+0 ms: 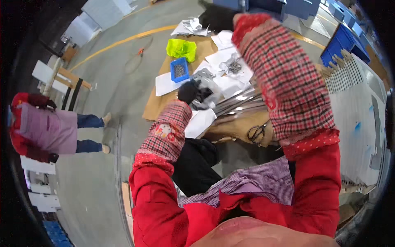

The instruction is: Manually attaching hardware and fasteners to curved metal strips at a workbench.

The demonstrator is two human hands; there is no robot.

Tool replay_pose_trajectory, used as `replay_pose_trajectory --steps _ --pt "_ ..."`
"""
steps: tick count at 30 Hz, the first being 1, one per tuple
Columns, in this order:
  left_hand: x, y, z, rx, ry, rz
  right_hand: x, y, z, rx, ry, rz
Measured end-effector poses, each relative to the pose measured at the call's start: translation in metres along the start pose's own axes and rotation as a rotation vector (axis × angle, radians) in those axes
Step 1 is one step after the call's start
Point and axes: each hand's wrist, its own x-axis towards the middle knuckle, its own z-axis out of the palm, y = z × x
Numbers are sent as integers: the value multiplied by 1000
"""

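Observation:
My left hand, in a black glove, is at a crumpled clear plastic bag with dark contents. Its fingers are mostly hidden, so its grip does not show. Stretched far forward past the work surface, my right hand is also black-gloved and smeared by motion. A blue tray of small metal parts stands just beyond my left hand. Behind it lies a bright yellow-green bag. Another clear bag with small metal pieces rests on white sheets. Long shiny metal strips lie nearer to me.
Black-handled scissors lie on brown cardboard close to my lap. To the right is a large stack of pale panels near a blue crate. A person in an apron stands at the left on the grey floor.

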Motion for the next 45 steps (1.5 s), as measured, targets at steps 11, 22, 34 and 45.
replay_pose_trajectory --steps 11,22,34,45 --pt "112 -30 -141 323 303 -162 -114 102 -21 -24 852 -308" --pt "114 -90 -152 546 348 109 10 262 11 -298 613 -411" --pt "103 13 -152 659 251 284 77 217 8 -1563 1266 -662" --pt "79 -65 -135 889 470 325 120 182 42 -1728 1259 -847"
